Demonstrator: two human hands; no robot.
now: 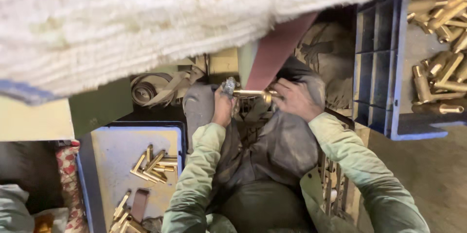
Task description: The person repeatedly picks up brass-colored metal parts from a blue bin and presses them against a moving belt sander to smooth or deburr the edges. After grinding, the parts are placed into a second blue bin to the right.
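Right now your left hand [223,109] and right hand [297,99], both closed on the brass fitting [253,93], polish it against the sanding belt [275,50]; next, probably rotate it steadily.

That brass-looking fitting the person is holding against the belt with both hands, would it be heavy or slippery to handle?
The brass fitting looks like solid metal, so it is probably stiff and heavy for its size. Its shiny, rounded shaft could slip or roll; the left hand seems to grip one end through a rag, and the right hand holds the other end.
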